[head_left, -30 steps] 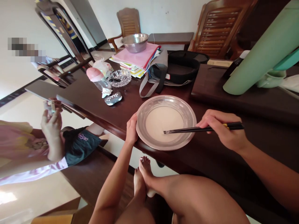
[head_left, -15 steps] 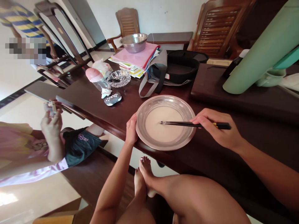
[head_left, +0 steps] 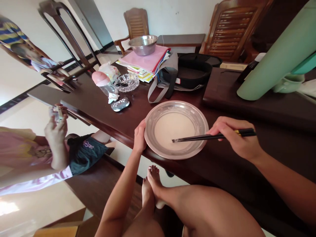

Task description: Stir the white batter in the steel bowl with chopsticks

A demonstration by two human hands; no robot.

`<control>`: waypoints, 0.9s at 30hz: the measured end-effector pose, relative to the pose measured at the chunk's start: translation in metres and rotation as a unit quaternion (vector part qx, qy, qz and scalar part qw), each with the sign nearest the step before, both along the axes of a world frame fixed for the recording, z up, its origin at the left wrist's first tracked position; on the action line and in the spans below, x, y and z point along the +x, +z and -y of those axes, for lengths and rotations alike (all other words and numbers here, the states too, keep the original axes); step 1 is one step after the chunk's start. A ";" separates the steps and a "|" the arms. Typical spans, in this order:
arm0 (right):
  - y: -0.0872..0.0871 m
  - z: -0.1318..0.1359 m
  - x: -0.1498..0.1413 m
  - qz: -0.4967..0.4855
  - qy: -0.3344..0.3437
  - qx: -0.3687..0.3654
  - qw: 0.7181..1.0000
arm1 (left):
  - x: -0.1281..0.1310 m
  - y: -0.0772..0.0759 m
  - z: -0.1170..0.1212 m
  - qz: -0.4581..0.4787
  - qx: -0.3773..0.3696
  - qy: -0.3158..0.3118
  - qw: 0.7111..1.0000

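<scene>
A wide steel basin stands near the edge of the dark wooden table, with a pale, milky liquid in its bottom. My left hand grips the basin's left rim, fingers on the outside and partly hidden by it. In my right hand is a pair of black chopsticks with gold bands near the thick ends. Held close together and slanting over the right rim, their whitened tips are at the liquid, right of its middle.
Behind the basin lie a grey-black bag, books under a second steel bowl, a glass ashtray, a pink-topped bottle and a grey dotted case. A green cylinder leans at right. Another person's hand is at left.
My right hand has moved right and slightly nearer to me, drawing the chopstick tips from the middle of the liquid toward its near side. My left hand stays on the rim.
</scene>
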State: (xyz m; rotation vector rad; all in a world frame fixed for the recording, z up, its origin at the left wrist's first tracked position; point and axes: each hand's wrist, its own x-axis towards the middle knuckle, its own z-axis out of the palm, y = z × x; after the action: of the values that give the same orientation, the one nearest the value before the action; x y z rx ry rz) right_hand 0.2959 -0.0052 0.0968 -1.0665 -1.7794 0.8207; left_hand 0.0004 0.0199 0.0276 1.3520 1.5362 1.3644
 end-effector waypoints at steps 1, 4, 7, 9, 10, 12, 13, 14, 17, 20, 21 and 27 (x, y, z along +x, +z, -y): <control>0.000 0.000 0.000 0.012 0.014 0.004 1.000 | 0.000 0.000 0.000 -0.004 0.001 0.001 1.000; -0.001 -0.001 0.001 0.042 0.004 0.029 0.999 | 0.000 0.001 0.000 -0.005 -0.001 0.004 1.000; 0.000 -0.001 0.002 0.008 -0.030 0.013 0.999 | 0.000 0.001 0.000 -0.009 -0.003 0.003 1.000; -0.001 -0.001 0.002 -0.004 -0.008 -0.010 1.000 | 0.000 0.001 0.000 -0.014 -0.003 0.000 1.000; -0.001 -0.001 0.001 0.002 0.012 -0.014 1.000 | 0.000 0.001 0.000 -0.015 -0.003 -0.002 1.000; -0.001 -0.001 0.000 0.026 0.033 -0.001 0.999 | 0.000 0.001 0.000 -0.015 -0.001 -0.005 1.000; -0.001 -0.001 -0.001 0.036 0.028 0.011 0.999 | 0.000 0.002 0.000 -0.015 0.000 -0.004 1.000; -0.001 -0.002 -0.001 0.038 0.012 0.018 0.999 | 0.000 0.002 0.000 -0.016 0.000 -0.003 1.000; 0.000 -0.001 0.001 0.003 -0.024 0.005 1.000 | 0.001 0.003 0.001 -0.021 -0.003 0.004 1.000; 0.000 0.000 0.001 -0.002 0.016 -0.024 1.000 | 0.001 0.002 0.001 -0.023 -0.004 0.006 1.000; 0.000 0.000 0.001 0.013 0.028 -0.021 0.999 | 0.001 0.002 0.001 -0.022 -0.003 0.005 1.000; -0.001 -0.002 0.001 0.011 -0.029 0.010 0.999 | 0.000 0.000 0.000 -0.014 -0.003 0.013 1.000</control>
State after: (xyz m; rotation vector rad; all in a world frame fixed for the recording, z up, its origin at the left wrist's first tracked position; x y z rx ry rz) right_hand 0.2969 -0.0036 0.0963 -1.1127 -1.7636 0.7558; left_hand 0.0002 0.0197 0.0277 1.3574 1.5816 1.3608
